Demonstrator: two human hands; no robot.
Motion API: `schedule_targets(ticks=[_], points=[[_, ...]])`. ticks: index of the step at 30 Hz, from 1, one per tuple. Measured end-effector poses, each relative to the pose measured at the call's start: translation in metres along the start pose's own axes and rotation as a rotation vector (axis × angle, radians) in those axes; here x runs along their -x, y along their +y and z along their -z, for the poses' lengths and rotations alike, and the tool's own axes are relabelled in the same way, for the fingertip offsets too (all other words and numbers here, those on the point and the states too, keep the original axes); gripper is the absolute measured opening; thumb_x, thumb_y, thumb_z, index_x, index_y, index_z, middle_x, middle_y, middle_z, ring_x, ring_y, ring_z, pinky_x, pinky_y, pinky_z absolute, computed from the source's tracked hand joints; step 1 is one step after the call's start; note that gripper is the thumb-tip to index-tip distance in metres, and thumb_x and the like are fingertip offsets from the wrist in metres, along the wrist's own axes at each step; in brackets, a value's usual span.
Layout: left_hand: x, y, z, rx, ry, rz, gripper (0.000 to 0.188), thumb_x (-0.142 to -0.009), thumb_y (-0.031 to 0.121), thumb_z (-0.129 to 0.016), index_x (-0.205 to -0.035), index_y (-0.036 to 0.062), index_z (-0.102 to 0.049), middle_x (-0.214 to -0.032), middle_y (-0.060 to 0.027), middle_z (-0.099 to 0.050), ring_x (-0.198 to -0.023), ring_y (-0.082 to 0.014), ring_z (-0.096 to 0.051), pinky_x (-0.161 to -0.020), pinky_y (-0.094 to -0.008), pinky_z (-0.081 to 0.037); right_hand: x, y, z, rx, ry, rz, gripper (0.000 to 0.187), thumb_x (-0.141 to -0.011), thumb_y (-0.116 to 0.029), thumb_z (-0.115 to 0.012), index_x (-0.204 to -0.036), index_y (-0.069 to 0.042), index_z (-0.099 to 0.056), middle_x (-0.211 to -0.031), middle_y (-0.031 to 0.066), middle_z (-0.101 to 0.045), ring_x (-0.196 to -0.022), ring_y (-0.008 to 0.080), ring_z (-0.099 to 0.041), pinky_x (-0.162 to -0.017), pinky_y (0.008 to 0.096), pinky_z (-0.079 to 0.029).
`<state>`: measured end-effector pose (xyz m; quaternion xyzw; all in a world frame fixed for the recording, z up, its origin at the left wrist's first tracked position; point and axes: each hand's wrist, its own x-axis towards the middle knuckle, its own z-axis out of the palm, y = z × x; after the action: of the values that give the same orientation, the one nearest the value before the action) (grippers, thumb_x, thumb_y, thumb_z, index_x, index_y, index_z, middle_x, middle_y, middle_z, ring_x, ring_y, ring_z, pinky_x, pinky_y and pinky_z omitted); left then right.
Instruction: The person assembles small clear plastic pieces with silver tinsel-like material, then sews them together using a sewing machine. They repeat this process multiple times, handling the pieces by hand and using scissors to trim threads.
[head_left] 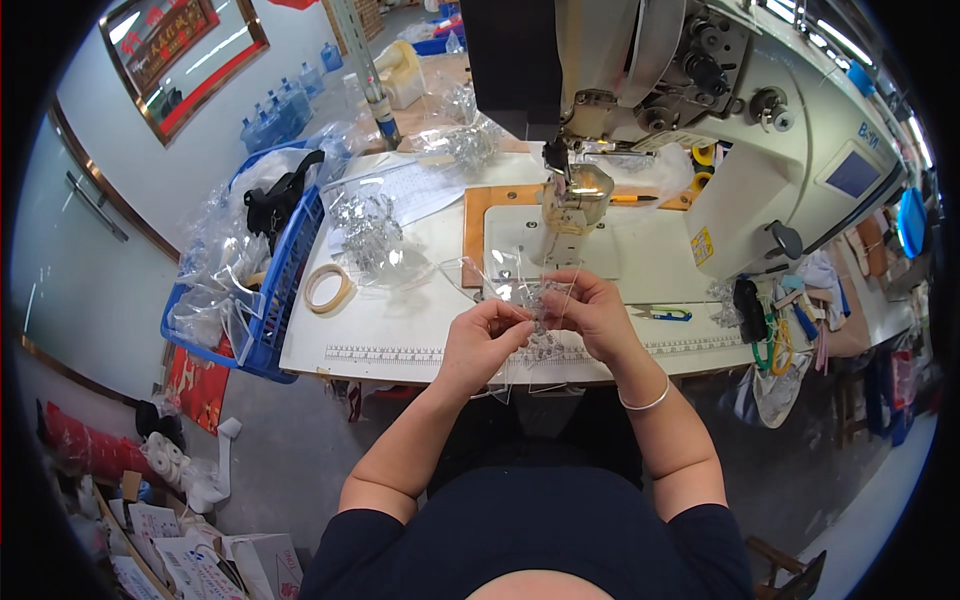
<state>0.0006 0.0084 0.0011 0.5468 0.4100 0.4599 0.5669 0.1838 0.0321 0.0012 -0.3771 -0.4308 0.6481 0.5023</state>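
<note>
Both hands meet over the front edge of a white sewing machine table. My left hand pinches a clear plastic piece that carries small silvery bits. Across from it, my right hand has its fingers closed on the same piece, and a white bangle circles that wrist. Thin clear strips stick out around the fingers; the exact shape of the piece is hard to make out. Just beyond the hands stands the sewing machine, its needle area above a pale plate.
A tape roll and a heap of clear bags with silvery parts lie to the left. A blue basket stands beside the table. Blue thread snips rest to the right, behind a printed ruler strip. An orange pen lies behind the machine.
</note>
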Motion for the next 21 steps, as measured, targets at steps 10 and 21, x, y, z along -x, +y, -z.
schedule_targets(ticks=[10, 21], points=[[-0.0036, -0.0031, 0.0022, 0.005, 0.029, 0.049, 0.013, -0.079, 0.006, -0.068, -0.084, -0.0031, -0.061, -0.075, -0.0057, -0.065, -0.068, -0.0086, -0.061, -0.063, -0.0214, -0.049, 0.0010, -0.0003, -0.0022, 0.010, -0.010, -0.015, 0.025, -0.083, -0.007, -0.067, -0.107, 0.000, -0.060, -0.074, 0.0035, -0.060, -0.068, 0.0134, -0.064, -0.066, 0.0280, -0.057], [-0.0034, -0.0076, 0.0031, -0.087, 0.069, 0.020, 0.012, -0.078, 0.005, -0.068, -0.081, -0.0030, -0.060, -0.079, -0.0073, -0.066, -0.070, -0.0086, -0.062, -0.064, -0.0223, -0.050, -0.0006, 0.0026, -0.0009, 0.088, -0.046, -0.019, 0.026, -0.084, -0.009, -0.066, -0.108, -0.002, -0.059, -0.082, 0.0067, -0.065, -0.068, 0.0140, -0.064, -0.064, 0.0279, -0.056]])
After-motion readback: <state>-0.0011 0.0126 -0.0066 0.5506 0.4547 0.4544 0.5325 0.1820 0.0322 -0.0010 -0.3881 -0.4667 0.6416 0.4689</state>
